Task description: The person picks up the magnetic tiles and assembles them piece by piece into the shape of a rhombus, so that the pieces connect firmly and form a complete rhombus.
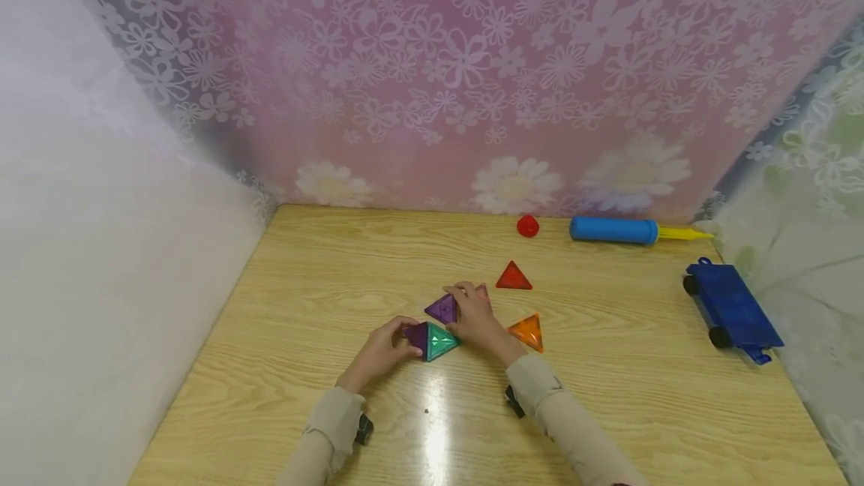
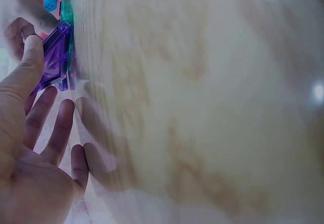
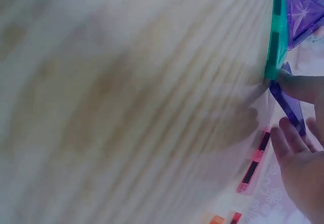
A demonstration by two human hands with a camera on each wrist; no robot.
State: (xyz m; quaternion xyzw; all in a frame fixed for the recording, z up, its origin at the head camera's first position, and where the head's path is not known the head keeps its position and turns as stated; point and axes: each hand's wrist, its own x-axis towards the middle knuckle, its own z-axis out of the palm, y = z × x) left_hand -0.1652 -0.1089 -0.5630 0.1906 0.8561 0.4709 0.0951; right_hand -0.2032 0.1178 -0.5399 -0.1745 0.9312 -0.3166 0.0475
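Observation:
My left hand (image 1: 385,351) pinches a purple triangular magnetic tile (image 2: 56,57) between thumb and finger. That tile stands tilted up, its edge against a green triangular tile (image 1: 441,341) lying on the table; the other left fingers are spread. My right hand (image 1: 478,321) holds a second purple triangular tile (image 3: 288,107) between thumb and fingers. This tile is also tilted, and one corner is close to the green tile; whether they touch I cannot tell. Partly hidden behind the right hand, a pink tile (image 3: 254,163) lies on the table.
An orange triangle tile (image 1: 529,332) and a red triangle tile (image 1: 514,277) lie to the right. Farther back are a small red dome-shaped piece (image 1: 528,226) and a blue hand pump (image 1: 613,230) with a yellow nozzle. A blue toy wagon (image 1: 736,306) stands by the right edge.

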